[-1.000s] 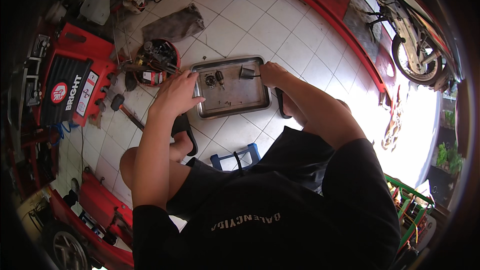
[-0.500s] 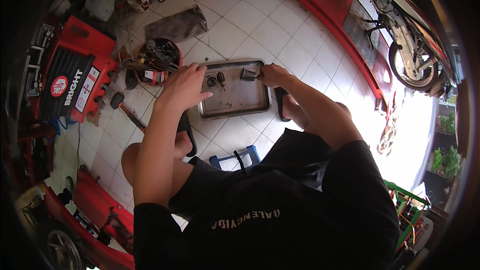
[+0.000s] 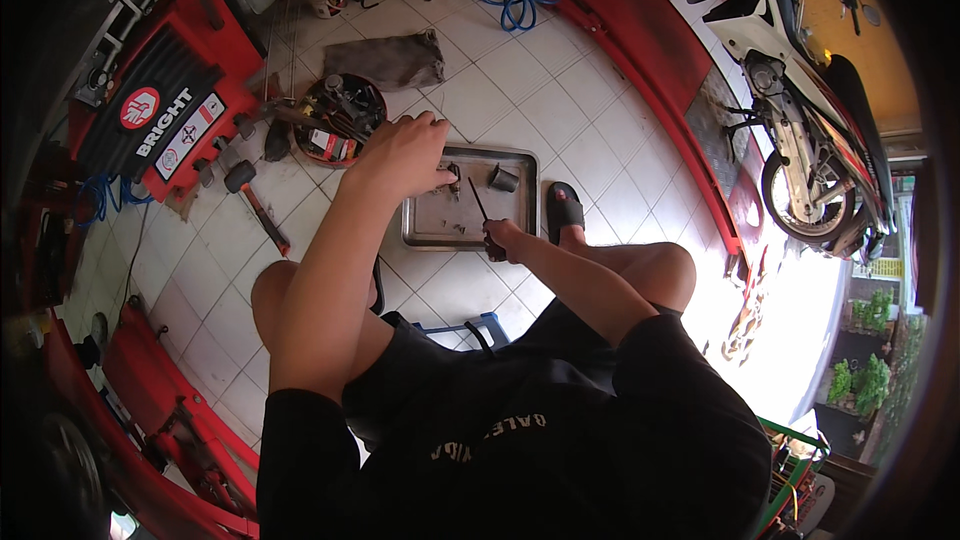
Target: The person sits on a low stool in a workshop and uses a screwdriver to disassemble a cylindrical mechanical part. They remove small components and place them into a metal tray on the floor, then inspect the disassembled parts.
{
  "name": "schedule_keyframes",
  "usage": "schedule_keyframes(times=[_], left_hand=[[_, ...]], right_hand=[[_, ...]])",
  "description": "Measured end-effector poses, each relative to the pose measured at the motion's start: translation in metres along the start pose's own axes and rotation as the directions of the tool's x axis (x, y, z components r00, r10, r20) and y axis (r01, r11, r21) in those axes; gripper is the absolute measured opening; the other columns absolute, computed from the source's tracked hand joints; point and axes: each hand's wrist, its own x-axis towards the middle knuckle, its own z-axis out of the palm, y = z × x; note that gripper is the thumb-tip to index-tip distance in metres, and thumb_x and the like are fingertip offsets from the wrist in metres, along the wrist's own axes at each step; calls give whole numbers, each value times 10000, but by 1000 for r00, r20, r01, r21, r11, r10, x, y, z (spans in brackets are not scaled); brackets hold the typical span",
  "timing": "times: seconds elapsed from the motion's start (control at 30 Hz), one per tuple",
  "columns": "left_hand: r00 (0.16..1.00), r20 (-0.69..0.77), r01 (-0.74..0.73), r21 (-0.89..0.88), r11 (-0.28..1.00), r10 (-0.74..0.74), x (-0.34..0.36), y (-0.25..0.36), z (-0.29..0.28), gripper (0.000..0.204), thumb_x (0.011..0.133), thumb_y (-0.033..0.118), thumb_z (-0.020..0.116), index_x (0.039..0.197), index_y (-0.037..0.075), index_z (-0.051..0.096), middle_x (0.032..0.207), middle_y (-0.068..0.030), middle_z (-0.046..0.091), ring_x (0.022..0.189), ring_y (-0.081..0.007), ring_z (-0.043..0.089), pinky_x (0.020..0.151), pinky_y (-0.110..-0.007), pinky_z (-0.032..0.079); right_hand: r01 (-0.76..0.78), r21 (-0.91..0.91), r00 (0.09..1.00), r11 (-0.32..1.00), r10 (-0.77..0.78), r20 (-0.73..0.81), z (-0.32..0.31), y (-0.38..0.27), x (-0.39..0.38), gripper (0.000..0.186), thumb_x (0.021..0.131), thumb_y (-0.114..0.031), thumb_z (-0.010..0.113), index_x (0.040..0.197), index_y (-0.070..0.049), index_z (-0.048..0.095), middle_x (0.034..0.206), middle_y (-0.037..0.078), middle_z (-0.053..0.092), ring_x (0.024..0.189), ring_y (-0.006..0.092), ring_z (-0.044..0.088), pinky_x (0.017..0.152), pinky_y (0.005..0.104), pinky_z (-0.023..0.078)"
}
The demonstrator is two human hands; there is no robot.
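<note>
- Mostly, pale tiled floor (image 3: 590, 100) spreads beneath the work.
- On it lies a shallow metal tray (image 3: 515, 218), directly before the seated person.
- Beyond its left side, near it, a round basin (image 3: 379, 108) bristles with tools.
- Left hand (image 3: 405, 155): above the tray's far left corner, thumb and fingers wide apart, nothing visible between them.
- Right hand (image 3: 502, 240): closed around a handle at the tray's near edge. The step seems to be bringing this tool to the small parts; such a move would call for a steady wrist and a carefully lined-up tip.
- Slim screwdriver-like tool (image 3: 484, 212): over the tray; its long axis slants from the near-right handle to a tip pointing away and somewhat left.
- Dark cup-shaped part (image 3: 504, 178): in the tray, right of the tip.
- Dark metal part (image 3: 455, 180): beside the left thumb; contact is unclear.
- Tiny loose pieces (image 3: 460, 228): near the tray's closer edge.
</note>
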Motion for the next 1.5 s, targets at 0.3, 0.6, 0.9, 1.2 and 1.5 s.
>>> schedule_keyframes(times=[0.3,0.6,0.9,1.2,1.5], left_hand=[[986,78,144,26,989,-146,-28,-23,-4,692,840,330,823,1394,31,535,1429,-171,565,1306,-355,565,1083,-453,482],[990,79,118,3,993,-118,-18,-20,-10,686,841,322,827,1389,32,533,1457,-169,549,1328,-350,555,1085,-451,489],[996,44,74,-20,997,-73,-15,-17,-9,690,842,334,821,1400,44,539,1416,-146,577,1306,-339,568,1076,-448,489],[1000,26,7,-1,1000,-7,0,-8,0,705,823,318,832,1398,24,550,1401,-156,587,1301,-337,569,1090,-432,473],[999,35,-10,4,1000,10,8,-4,1,711,823,327,830,1400,17,550,1412,-165,581,1303,-338,568,1094,-428,469]], right_hand=[[34,432,999,901,-36,-4,95,57,119,332,805,-244,723,1071,-65,636,1026,124,641,961,271,648,799,370,569],[357,230,922,905,-381,69,51,68,255,442,777,-279,775,1136,-72,624,1088,120,651,1030,265,623,872,363,547],[238,626,971,742,-199,-132,65,9,76,103,1068,-226,532,989,-172,493,800,24,494,609,204,523,511,356,461],[187,684,971,705,-236,-22,54,12,46,107,1059,-183,521,960,-176,481,739,24,460,595,214,490,523,381,447],[85,732,991,676,-130,6,53,-6,84,79,1043,-128,485,1068,-95,552,862,95,534,673,243,563,558,424,503]])
